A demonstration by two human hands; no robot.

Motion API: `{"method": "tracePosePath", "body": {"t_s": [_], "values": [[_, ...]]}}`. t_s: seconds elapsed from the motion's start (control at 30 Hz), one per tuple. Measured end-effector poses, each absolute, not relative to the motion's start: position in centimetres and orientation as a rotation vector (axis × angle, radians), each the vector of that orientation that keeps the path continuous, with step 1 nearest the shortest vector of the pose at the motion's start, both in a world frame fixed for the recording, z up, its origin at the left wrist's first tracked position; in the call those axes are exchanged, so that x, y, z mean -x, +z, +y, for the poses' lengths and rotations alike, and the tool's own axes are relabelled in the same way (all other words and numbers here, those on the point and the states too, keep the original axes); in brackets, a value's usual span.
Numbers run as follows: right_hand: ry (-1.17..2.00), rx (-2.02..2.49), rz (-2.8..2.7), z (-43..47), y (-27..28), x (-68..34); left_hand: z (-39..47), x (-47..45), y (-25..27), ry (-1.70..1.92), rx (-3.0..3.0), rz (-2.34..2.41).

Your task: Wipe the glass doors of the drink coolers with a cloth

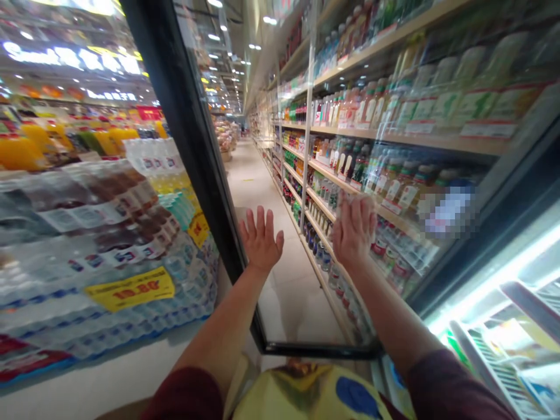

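A tall glass door with a black frame (pixel 188 134) stands swung out in front of me, and the shelves and aisle show through its pane. My left hand (pixel 261 238) lies against the glass near the left frame edge, palm forward and fingers spread. Further right, my right hand (pixel 355 228) is up against the pane too, its fingers stretched upward and close together, slightly blurred. I make out nothing held in either hand. Bottles on shelves (pixel 345 108) appear behind or mirrored in the glass; which, I cannot tell.
Shrink-wrapped drink bottles (pixel 109 233) are stacked at the left, with a yellow price sign (pixel 131 289) in front. To the right is a lit refrigerator interior with wire racks (pixel 494 356). A pale floor (pixel 254 181) runs away down the aisle. My yellow apron (pixel 301 394) shows below.
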State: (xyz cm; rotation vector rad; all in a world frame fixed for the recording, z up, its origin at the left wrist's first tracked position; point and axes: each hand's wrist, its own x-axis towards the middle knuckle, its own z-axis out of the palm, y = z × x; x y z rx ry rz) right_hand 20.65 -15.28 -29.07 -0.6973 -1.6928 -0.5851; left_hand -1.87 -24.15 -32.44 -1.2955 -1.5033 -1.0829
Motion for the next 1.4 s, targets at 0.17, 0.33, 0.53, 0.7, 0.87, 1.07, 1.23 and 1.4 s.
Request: {"method": "tracePosePath", "body": {"t_s": [0.17, 0.33, 0.53, 0.7, 0.87, 1.07, 1.23, 1.4], "values": [[-0.555, 0.804, -1.548, -14.7, -27.3, -21.1, -24.2, 1.8, -32.5, -1.080, 1.291, -1.494], [-0.621, 0.688, -1.842, -17.0, -33.9, -19.6, -24.2, 2.0, -32.5, -1.089, 1.314, -1.521], [-0.554, 0.842, -1.589, -14.3, -27.7, -22.7, -24.0, 2.1, -32.6, -1.058, 1.294, -1.518], [-0.582, 0.862, -1.565, -14.7, -30.3, -21.3, -23.8, 2.1, -32.6, -1.044, 1.293, -1.494], [-0.664, 0.674, -1.801, -16.5, -33.6, -19.5, -23.8, 2.1, -32.4, -1.013, 1.272, -1.444], [-0.613, 0.852, -1.570, -15.1, -26.3, -19.7, -23.9, 1.9, -32.3, -0.994, 1.257, -1.409], [-0.770, 0.578, -1.748, -17.3, -30.9, -17.2, -23.9, 2.1, -32.4, -1.020, 1.285, -1.421], [-0.738, 0.560, -1.788, -17.2, -28.5, -17.2, -23.8, 2.2, -32.4, -1.037, 1.279, -1.390]]}}
